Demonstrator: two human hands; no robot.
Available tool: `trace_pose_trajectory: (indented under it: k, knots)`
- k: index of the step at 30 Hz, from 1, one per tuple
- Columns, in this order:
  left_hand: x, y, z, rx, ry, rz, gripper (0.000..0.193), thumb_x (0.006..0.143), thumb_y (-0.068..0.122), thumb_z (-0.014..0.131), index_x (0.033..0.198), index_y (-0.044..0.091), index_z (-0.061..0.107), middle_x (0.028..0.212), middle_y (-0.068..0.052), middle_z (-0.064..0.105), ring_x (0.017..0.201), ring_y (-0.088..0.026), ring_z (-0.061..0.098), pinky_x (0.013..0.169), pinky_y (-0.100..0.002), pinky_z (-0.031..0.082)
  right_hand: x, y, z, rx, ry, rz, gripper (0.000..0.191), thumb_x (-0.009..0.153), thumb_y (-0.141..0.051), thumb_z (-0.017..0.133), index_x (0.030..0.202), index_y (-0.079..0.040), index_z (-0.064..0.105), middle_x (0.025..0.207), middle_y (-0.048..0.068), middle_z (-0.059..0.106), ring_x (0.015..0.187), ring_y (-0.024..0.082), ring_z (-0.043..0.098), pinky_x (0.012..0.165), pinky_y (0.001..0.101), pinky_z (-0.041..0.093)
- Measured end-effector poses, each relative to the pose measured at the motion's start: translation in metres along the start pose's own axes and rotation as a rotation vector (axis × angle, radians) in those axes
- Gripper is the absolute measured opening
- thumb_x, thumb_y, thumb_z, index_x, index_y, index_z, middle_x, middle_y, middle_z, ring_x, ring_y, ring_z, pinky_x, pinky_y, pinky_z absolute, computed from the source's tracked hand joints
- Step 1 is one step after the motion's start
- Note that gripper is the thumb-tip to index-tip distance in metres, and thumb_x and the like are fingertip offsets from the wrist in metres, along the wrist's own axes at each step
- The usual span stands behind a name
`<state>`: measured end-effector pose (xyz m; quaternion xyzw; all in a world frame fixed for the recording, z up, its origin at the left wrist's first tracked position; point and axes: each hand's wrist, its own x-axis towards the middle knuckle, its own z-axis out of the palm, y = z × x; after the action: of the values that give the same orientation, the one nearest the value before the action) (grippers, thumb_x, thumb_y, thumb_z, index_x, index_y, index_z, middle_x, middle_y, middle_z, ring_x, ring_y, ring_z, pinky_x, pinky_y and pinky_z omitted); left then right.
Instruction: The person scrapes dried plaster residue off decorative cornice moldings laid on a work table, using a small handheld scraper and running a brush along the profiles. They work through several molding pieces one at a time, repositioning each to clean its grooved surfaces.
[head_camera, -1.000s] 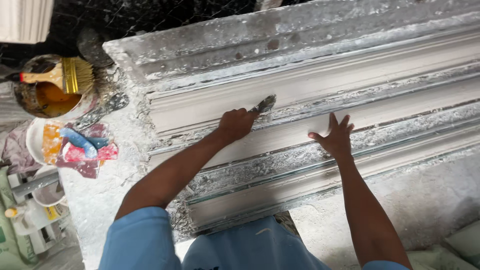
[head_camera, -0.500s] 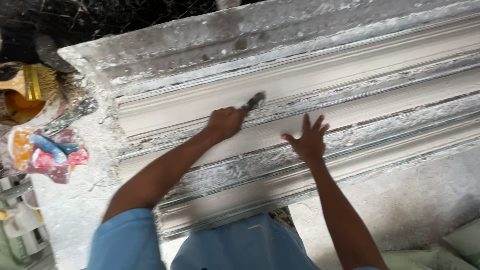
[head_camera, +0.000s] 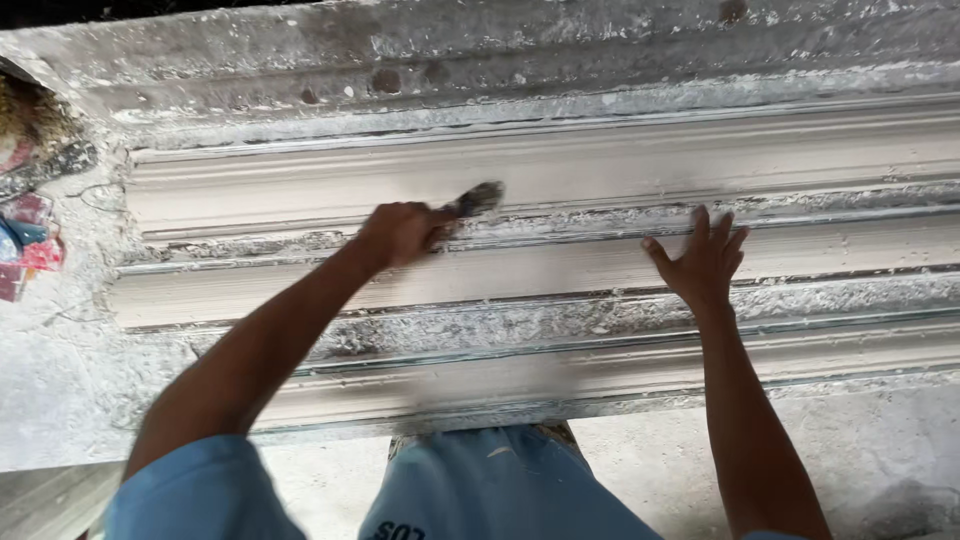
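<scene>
A long grey-white plaster moulding (head_camera: 620, 160) with ridges and grooves runs across the view on a dusty bench. My left hand (head_camera: 398, 232) is closed around a small brush (head_camera: 478, 198), whose dark bristles touch a groove of the moulding. My right hand (head_camera: 702, 262) lies flat with fingers spread on a lower band of the moulding, to the right of the brush. Both forearms reach in from the bottom, above blue trousers.
At the left edge sit a bit of red and blue rag or plastic (head_camera: 28, 250) and part of a straw-coloured brush (head_camera: 30, 120). Crumbled plaster dust covers the bench (head_camera: 60, 380) on the left and the floor at the lower right.
The view has shifted right and closer: the bowls and rag slid to the left edge. My left hand with the brush moved along the groove; my right hand stays spread on the moulding.
</scene>
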<state>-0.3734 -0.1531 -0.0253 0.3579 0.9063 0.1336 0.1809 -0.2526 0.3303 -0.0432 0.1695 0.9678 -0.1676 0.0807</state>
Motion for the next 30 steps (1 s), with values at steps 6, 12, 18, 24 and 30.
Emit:
trace_pose_trajectory:
  k: [6,12,18,24,30]
  knots:
    - [-0.023,-0.004,-0.036,0.032,-0.161,-0.094,0.033,0.095,0.035,0.065,0.128,0.029,0.068,0.095,-0.010,0.072,0.068,-0.021,0.072,0.061,-0.041,0.061,0.022,0.014,-0.001,-0.027,-0.173,0.035,0.125,0.072,-0.094,0.044,0.165,-0.016,0.015,0.171,0.023,-0.004,0.151,0.055,-0.019,0.113,0.0790,-0.007]
    - [0.057,0.056,-0.002,-0.057,-0.014,0.043,0.032,0.095,0.029,0.064,0.126,0.026,0.069,0.097,-0.012,0.075,0.082,-0.030,0.073,0.070,-0.048,0.060,0.022,0.011,0.001,-0.076,-0.196,0.022,0.123,0.072,-0.096,0.040,0.165,-0.021,0.009,0.173,0.017,-0.009,0.152,0.052,-0.022,0.114,0.0768,-0.009]
    - [0.081,0.089,-0.009,-0.072,-0.079,0.035,0.030,0.098,0.029,0.056,0.125,0.022,0.065,0.096,-0.014,0.074,0.079,-0.034,0.073,0.067,-0.052,0.060,0.022,0.005,-0.010,-0.114,-0.189,0.042,0.120,0.071,-0.097,0.036,0.165,-0.028,0.008,0.173,0.012,-0.007,0.152,0.051,-0.020,0.116,0.0750,-0.007]
    - [0.047,0.066,-0.026,0.031,-0.165,-0.066,0.035,0.100,0.036,0.056,0.134,0.028,0.062,0.091,-0.014,0.073,0.074,-0.035,0.073,0.062,-0.052,0.059,0.021,0.012,-0.003,-0.119,-0.201,0.035,0.117,0.075,-0.095,0.036,0.166,-0.027,0.009,0.173,0.015,-0.009,0.151,0.053,-0.021,0.114,0.0763,-0.008]
    - [0.213,0.223,0.029,-0.111,-0.005,0.051,0.029,0.099,0.025,0.051,0.123,0.023,0.067,0.099,-0.016,0.074,0.090,-0.038,0.073,0.075,-0.053,0.059,0.022,0.019,0.000,-0.089,-0.177,0.006,0.111,0.080,-0.090,0.043,0.164,-0.023,0.018,0.172,0.016,-0.008,0.150,0.054,-0.020,0.113,0.0742,-0.010]
